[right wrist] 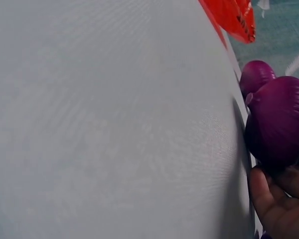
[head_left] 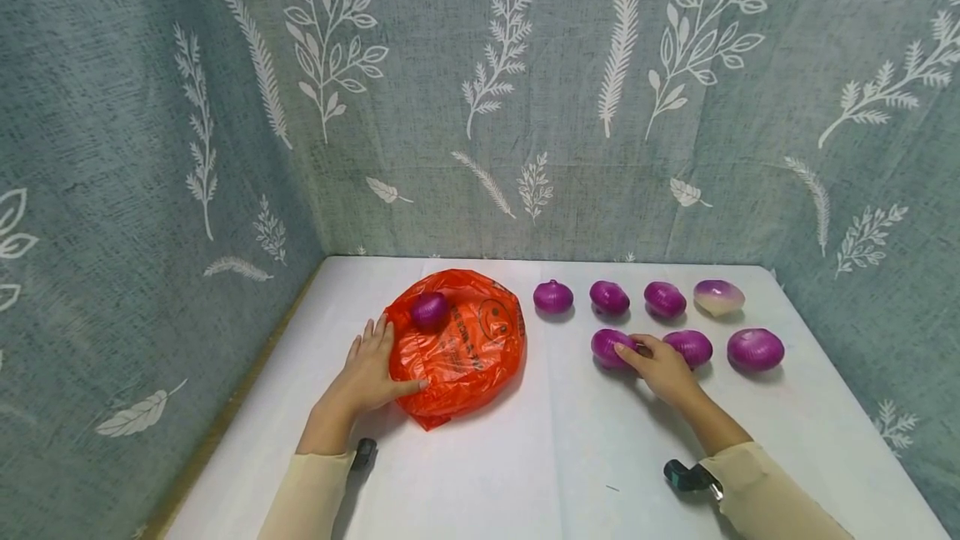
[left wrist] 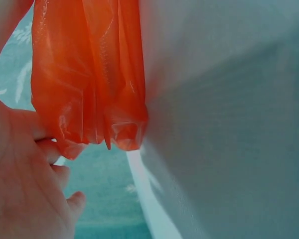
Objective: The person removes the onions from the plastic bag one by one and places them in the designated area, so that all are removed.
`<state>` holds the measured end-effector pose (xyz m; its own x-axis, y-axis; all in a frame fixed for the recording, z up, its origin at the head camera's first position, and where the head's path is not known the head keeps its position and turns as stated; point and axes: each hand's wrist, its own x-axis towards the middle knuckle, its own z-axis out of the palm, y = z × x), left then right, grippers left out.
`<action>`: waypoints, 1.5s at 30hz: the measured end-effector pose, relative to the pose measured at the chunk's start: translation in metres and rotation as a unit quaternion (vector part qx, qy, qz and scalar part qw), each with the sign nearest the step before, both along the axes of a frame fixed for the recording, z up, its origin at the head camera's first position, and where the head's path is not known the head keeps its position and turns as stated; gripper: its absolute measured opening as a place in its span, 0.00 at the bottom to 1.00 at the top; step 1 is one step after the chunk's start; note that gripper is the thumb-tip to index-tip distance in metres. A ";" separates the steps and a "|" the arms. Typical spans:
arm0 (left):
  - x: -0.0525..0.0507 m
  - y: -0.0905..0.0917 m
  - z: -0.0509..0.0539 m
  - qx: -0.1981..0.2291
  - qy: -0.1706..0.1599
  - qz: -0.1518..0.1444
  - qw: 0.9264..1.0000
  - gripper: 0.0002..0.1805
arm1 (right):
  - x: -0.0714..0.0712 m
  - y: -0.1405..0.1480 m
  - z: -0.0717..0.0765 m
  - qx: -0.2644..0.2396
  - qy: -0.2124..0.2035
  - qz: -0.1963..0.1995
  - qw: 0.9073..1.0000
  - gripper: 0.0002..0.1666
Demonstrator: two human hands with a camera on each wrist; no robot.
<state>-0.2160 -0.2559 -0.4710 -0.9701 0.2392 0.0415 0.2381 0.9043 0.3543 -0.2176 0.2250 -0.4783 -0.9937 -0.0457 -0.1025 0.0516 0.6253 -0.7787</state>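
A red onion (head_left: pixel 611 348) in the front row is pinched between the thumb and fingers of my right hand (head_left: pixel 663 369). The right wrist view shows that onion (right wrist: pixel 281 122) up close, with fingertips against its underside. On the left lies an orange-red plastic bag (head_left: pixel 480 357) with dark printing. One red onion (head_left: pixel 430 310) sits in a hollow at the bag's upper left. My left hand (head_left: pixel 371 369) rests along the bag's left edge, fingers spread and thumb over the front. The left wrist view shows the bag's creased side (left wrist: pixel 84 74) beside the palm.
Several red onions stand right of the bag: a back row including a stemmed onion (head_left: pixel 553 297) and a half-white onion (head_left: pixel 718 297), and a front row with an onion (head_left: pixel 688 348) behind the right hand and a larger onion (head_left: pixel 755 350). Patterned cloth (head_left: pixel 480 107) encloses the white table (head_left: pixel 480 490).
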 end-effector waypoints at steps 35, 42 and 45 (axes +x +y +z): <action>-0.002 0.002 0.005 0.003 0.000 0.006 1.000 0.71 | -0.005 -0.024 0.038 0.040 0.079 0.034 0.995 0.44; -0.006 0.005 0.002 -0.002 0.012 -0.001 1.000 0.70 | -0.016 -0.049 0.048 0.021 0.083 0.055 0.995 0.40; -0.007 0.009 0.001 -0.004 0.014 -0.005 1.000 0.70 | -0.018 -0.060 0.053 0.028 0.096 0.065 0.993 0.37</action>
